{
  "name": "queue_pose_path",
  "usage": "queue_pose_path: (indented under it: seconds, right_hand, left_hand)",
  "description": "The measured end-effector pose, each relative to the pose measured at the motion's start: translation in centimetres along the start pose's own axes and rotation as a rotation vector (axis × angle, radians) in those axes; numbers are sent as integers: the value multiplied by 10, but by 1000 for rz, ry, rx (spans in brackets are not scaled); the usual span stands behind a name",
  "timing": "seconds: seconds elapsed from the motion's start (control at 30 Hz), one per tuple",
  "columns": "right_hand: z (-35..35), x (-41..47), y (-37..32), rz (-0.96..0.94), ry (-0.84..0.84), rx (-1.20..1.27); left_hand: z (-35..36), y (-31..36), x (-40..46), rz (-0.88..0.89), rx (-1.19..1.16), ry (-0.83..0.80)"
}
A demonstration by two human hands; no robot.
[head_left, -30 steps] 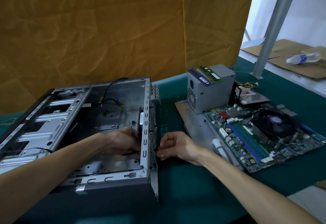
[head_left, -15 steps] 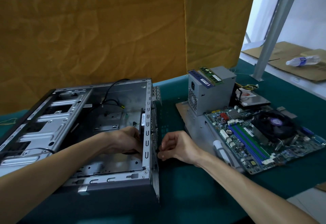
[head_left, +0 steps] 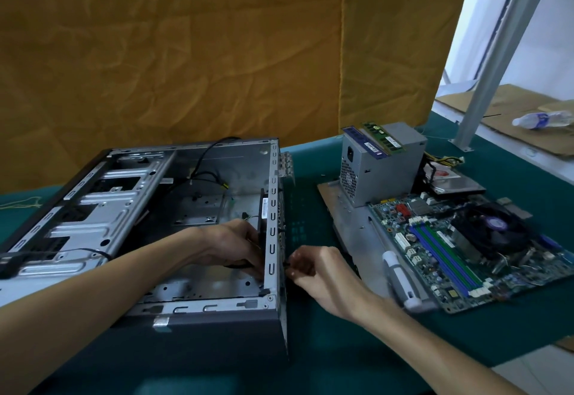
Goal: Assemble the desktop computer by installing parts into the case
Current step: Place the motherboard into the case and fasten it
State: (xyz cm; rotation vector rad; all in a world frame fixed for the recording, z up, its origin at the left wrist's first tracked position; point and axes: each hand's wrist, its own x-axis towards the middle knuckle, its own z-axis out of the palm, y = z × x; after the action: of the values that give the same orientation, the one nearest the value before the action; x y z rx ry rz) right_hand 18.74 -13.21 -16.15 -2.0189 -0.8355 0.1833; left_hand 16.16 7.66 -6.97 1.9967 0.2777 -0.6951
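The open computer case (head_left: 139,223) lies on its side on the green table mat (head_left: 326,348), its long axis running from the near edge away toward the orange cloth (head_left: 186,62), open face up. Inside the case, against its right wall, the left hand (head_left: 231,247) has its fingers curled round a black fan (head_left: 262,217) that stands flat against that wall; how far they close behind it cannot be told. Just outside the same wall, the right hand (head_left: 313,267) pinches a small dark piece, too small to name, with thumb and fingertips bunched narrow against the metal. The wall stands between the two hands. Black cables (head_left: 211,171) loop across the far part of the case's floor. Right of the case, well apart, a motherboard (head_left: 466,251) with a cooler fan (head_left: 494,230) rests partly on a metal side panel (head_left: 351,223); a screwdriver (head_left: 399,276) lies on that panel, and a grey power supply (head_left: 382,171) stands at its far end with two memory sticks (head_left: 377,140) on top.
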Motion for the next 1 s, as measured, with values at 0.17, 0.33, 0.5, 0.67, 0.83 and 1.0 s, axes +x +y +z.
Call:
queue_pose_path:
  seconds: [0.17, 0.33, 0.5, 0.67, 0.83, 1.0]
  right_hand:
    - [0, -5, 1, 21, -130, -116]
    - [1, -3, 0, 67, -171, 0]
    - [2, -2, 2, 128, -168, 125]
    - [-5, 2, -5, 96, -210, 36]
    - [-7, 2, -9, 79, -237, 11]
    - [-13, -2, -8, 98, -180, 48]
  left_hand:
    - [0, -5, 0, 30, -7, 3]
    - [0, -8, 2, 38, -21, 4]
    - [-2, -10, 5, 38, -10, -27]
    - [-4, -11, 7, 38, -50, -13]
    - [-4, -11, 11, 50, -42, -33]
    - [-5, -15, 13, 44, -53, -50]
